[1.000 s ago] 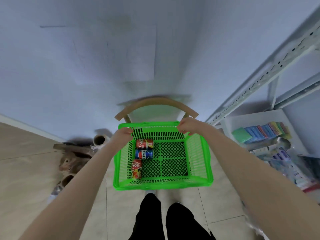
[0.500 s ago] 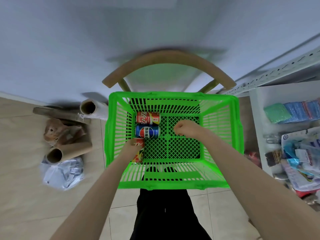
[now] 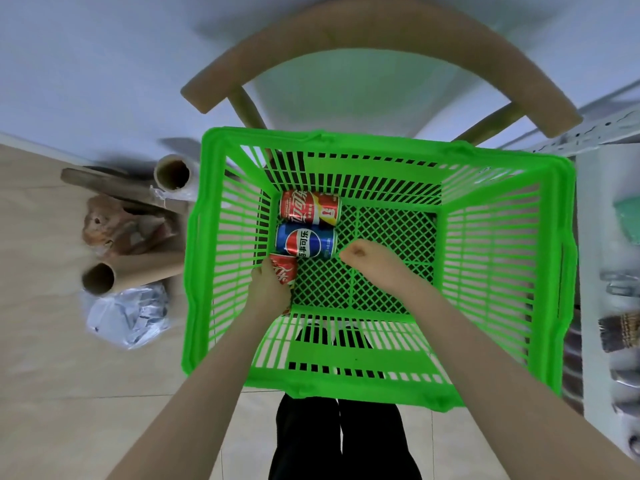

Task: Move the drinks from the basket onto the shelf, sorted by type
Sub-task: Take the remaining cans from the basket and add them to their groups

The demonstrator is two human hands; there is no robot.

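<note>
A green plastic basket (image 3: pixel 498 237) stands on a wooden chair (image 3: pixel 381 39). Three cans lie along its left wall. At the far end is a red cola can (image 3: pixel 309 207), and a blue Pepsi can (image 3: pixel 306 240) lies in the middle. My left hand (image 3: pixel 268 289) grips a second red cola can (image 3: pixel 284 270) at the near end, covering most of it. My right hand (image 3: pixel 370 259) is inside the basket with curled fingers at the Pepsi can's right end. Whether it holds that can is hidden. The white shelf (image 3: pixel 590 216) stands to the right.
Cardboard tubes (image 3: pixel 138 271), a film roll (image 3: pixel 173 174), a brown lump and a crumpled plastic bag (image 3: pixel 128 317) lie on the floor left of the basket. The shelf board carries a green sponge (image 3: pixel 628 216) and metal items. My dark trouser legs (image 3: pixel 343 441) are below the basket.
My hands left the basket's rim and went down inside. The left hand closed round the near red can and the right hand moved up to the Pepsi can. The view came closer.
</note>
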